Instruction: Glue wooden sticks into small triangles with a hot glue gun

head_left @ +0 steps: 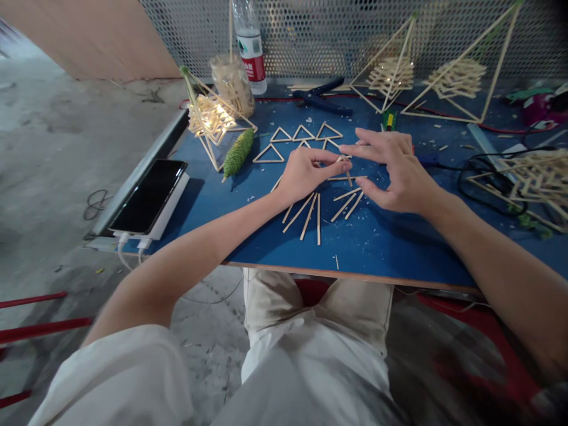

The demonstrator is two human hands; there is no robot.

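My left hand (304, 174) and my right hand (393, 171) meet over the blue table (377, 242), fingertips pressed on thin wooden sticks (344, 167) that form a small triangle. My left fingers pinch the sticks' joint; my right fingers lie spread, holding the sticks flat. Several loose sticks (310, 213) lie just in front of the hands. Several finished stick triangles (303, 134) sit behind them.
A phone on a power bank (148, 198) lies at the left edge. A green twine spool (238, 154), a lit stick lantern (208, 118), a jar of sticks (233, 83), a bottle (249, 44), pliers (322, 97), two stick pyramids (457, 77) and black cables (488, 177) crowd the table.
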